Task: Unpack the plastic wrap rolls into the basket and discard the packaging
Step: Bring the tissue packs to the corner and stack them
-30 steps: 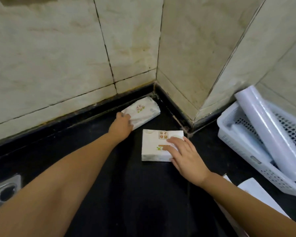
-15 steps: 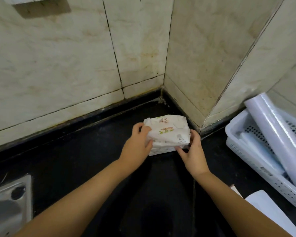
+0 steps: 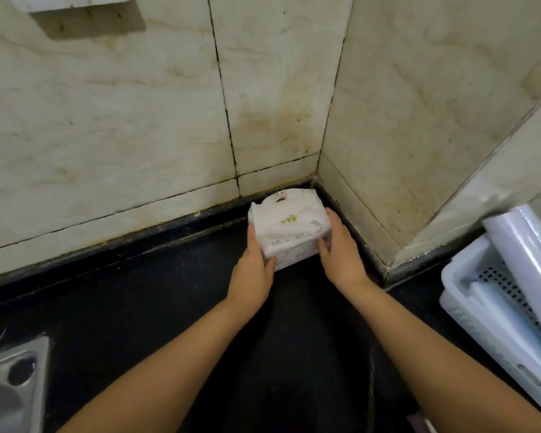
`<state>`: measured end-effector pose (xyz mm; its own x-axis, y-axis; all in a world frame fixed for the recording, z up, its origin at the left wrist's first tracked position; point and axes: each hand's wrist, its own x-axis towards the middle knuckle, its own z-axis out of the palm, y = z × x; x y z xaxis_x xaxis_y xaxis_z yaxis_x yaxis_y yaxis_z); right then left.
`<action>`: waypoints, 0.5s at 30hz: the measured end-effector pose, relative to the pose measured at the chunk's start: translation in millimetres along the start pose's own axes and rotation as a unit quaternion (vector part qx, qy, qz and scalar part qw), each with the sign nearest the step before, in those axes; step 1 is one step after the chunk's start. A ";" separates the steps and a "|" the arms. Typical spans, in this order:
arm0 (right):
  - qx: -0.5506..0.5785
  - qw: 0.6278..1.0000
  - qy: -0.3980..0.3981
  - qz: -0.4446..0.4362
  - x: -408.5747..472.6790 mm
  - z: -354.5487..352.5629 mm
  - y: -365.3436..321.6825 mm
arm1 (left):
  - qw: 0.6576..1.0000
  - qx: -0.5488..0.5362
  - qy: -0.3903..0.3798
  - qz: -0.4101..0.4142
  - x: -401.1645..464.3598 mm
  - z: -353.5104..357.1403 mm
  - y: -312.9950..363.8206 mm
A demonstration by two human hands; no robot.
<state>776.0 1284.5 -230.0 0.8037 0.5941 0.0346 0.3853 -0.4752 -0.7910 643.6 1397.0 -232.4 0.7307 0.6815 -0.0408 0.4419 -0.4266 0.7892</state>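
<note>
So both bare forearms reach forward over the black stone worktop (image 3: 138, 307), with the corner of a steel sink (image 3: 10, 385) off to the left of the left hand (image 3: 253, 273). The left hand's fingers (image 3: 251, 242) curl round the left side of a stack of soft white printed tissue packs (image 3: 289, 232), thumb on the near edge. The right hand (image 3: 341, 254) presses its fingers (image 3: 333, 218) flat against the stack's right side, so the stack is squeezed between both hands, sitting on the worktop. Way off to the right of the right fingers is the white perforated plastic basket (image 3: 469, 307), with a long glossy white plastic wrap roll (image 3: 525, 254) leaning in it and at least one more lying flat. Just past the fingertips the stack sits tight in the corner of the stained cream marble wall tiles (image 3: 278, 104).
</note>
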 end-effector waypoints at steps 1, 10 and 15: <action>0.017 1.000 0.007 0.000 14.1 4.8 -1.8 | 1.000 -0.001 0.001 0.000 12.6 -0.3 1.6; 0.054 0.998 0.033 0.030 57.3 15.9 -1.4 | 1.000 0.020 -0.006 -0.010 54.0 1.0 9.1; 0.016 0.999 0.024 0.043 11.6 -7.0 -12.9 | 0.997 0.033 -0.044 -0.062 26.2 -8.8 12.9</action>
<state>783.5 1293.0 -215.1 0.8539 0.5205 -0.0051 0.3005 -0.5009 -0.8117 663.8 1414.6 -217.9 0.7095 0.6784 -0.1906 0.5625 -0.3823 0.7331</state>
